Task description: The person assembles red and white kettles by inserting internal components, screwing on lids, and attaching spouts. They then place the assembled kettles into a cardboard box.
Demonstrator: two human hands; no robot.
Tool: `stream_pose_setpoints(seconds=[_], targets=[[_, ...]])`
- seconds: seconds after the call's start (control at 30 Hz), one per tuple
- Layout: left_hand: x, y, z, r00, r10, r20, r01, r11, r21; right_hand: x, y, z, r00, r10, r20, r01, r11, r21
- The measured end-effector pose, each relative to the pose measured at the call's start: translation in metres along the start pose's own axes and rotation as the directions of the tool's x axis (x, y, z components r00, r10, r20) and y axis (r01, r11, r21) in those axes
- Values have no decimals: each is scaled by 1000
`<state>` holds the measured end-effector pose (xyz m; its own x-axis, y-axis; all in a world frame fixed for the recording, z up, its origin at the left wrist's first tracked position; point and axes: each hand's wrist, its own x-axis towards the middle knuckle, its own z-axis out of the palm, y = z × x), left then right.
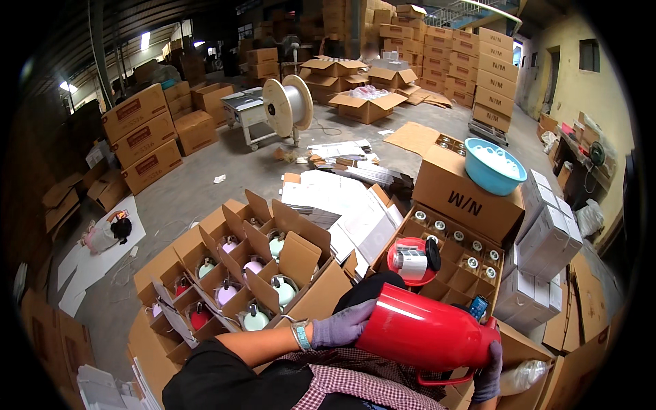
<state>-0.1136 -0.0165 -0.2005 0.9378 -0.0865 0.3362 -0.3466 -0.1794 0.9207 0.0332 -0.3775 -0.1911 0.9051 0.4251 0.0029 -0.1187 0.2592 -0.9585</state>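
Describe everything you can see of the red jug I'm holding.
The red jug is glossy and roughly cylindrical, narrowing toward its right end; whether painted metal or plastic, I can't tell. It is held on its side, its red loop handle toward you. Your gloved left hand holds its wide end, your gloved right hand its narrow end.

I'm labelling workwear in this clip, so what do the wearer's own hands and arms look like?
The left hand and right hand wear greyish-purple gloves. A light-blue and silver band, possibly a watch, circles the left wrist. The left sleeve is black, ending above a bare forearm.
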Motion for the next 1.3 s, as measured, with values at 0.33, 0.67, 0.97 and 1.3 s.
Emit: stream_pose_setpoints(seconds=[0.33,0.67,0.97,1.3], targets=[[-23,-10,-1,966,-238,100,258,864,-433,4,-35,44,994,-104,36,108,982,-153],[-25,-15,2,994,-91,-64,81,987,-137,2,-11,25,999,28,24,-28,1000,8],[-18,-8,-20,983,-170,76,172,985,-20,0,-24,44,998,-41,47,44,997,-67],[-51,-11,-38,971,-165,-172,202,953,225,-8,4,60,991,128,26,-128,992,-21]])
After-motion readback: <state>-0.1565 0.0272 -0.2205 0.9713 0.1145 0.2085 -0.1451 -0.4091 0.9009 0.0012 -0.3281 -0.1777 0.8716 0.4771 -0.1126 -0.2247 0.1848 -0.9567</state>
